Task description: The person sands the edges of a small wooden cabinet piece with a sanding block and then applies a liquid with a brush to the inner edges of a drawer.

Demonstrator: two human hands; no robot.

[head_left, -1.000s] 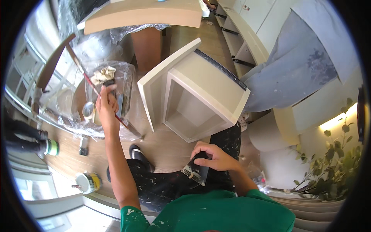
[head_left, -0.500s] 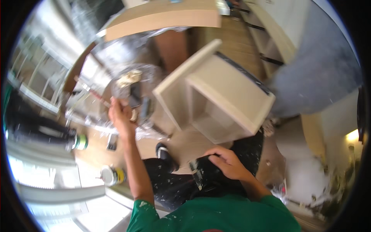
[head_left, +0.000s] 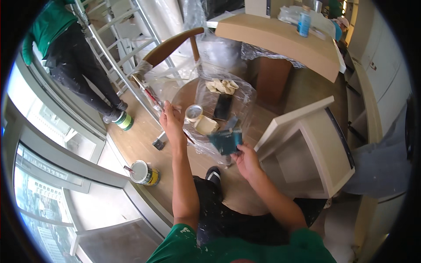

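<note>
My left hand (head_left: 172, 119) is closed around a thin paintbrush with a partly red handle (head_left: 150, 95), its far end pointing up and left. In my right hand (head_left: 247, 160) is a flat, dark green, scraper-like piece (head_left: 225, 142), gripped at its near right edge. Both hands are above the near side of a round wooden table (head_left: 182, 93) wrapped in clear plastic. On it lie a crumpled cream cloth (head_left: 222, 86), a black phone-like slab (head_left: 222, 107), a small round tub (head_left: 194, 112) and a cream block-like thing (head_left: 205, 125). A grey piece behind the green one is partly hidden.
A tilted pale cabinet box (head_left: 307, 153) stands right. Open paint cans (head_left: 144, 173) sit on the floor at left. A person in green (head_left: 70, 52) stands by an aluminium ladder (head_left: 118, 57). A blue bottle (head_left: 303, 22) rests on the far counter (head_left: 280, 39).
My right hand has risen from my lap to the table's near edge with the green piece. My left hand still holds the brush. The view has swung left.
</note>
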